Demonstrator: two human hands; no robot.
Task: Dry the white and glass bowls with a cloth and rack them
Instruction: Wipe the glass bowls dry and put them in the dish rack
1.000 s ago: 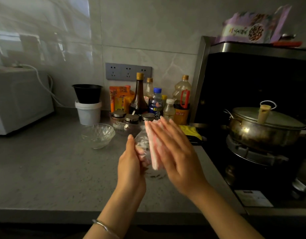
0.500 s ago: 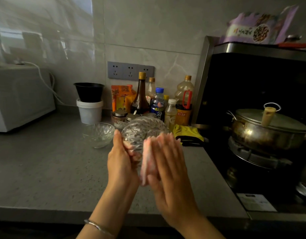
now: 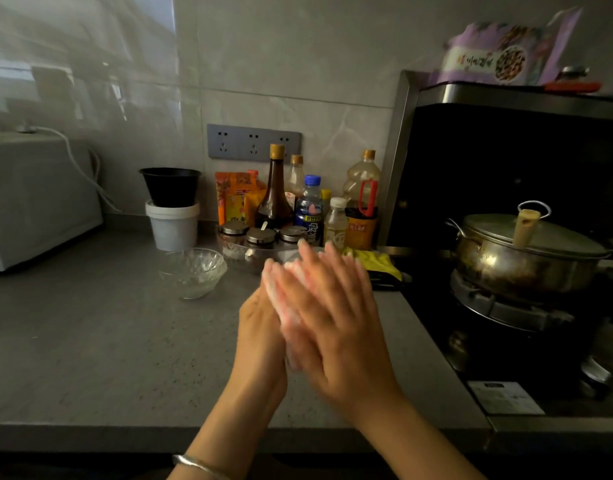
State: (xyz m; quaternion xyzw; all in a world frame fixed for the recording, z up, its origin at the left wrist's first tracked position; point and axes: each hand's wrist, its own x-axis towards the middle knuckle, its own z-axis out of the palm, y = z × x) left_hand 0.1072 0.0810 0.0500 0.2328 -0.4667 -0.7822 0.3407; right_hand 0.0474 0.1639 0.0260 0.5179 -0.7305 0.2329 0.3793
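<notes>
My left hand (image 3: 258, 327) and my right hand (image 3: 329, 317) are raised together over the grey counter (image 3: 107, 341). A pink and white cloth (image 3: 281, 303) is sandwiched between them. My right hand lies flat, fingers straight, pressing the cloth toward my left palm. My left hand holds a glass bowl behind the cloth; the bowl is almost wholly hidden and the hands are motion-blurred. A second small cut-glass bowl (image 3: 192, 271) stands upright on the counter to the left of my hands.
A white tub (image 3: 172, 226) with a black bowl (image 3: 170, 187) on it stands at the back. Beside it are sauce bottles (image 3: 274, 192) and spice jars (image 3: 260, 237). A microwave (image 3: 31, 202) is at the left; a lidded pot (image 3: 526, 258) on the stove and a yellow cloth (image 3: 381, 261) are at the right.
The glass bowl, plainly seen above my hands half a second ago, is now covered by the cloth and my right hand, which has slid up and across it. The counter bowl has not moved.
</notes>
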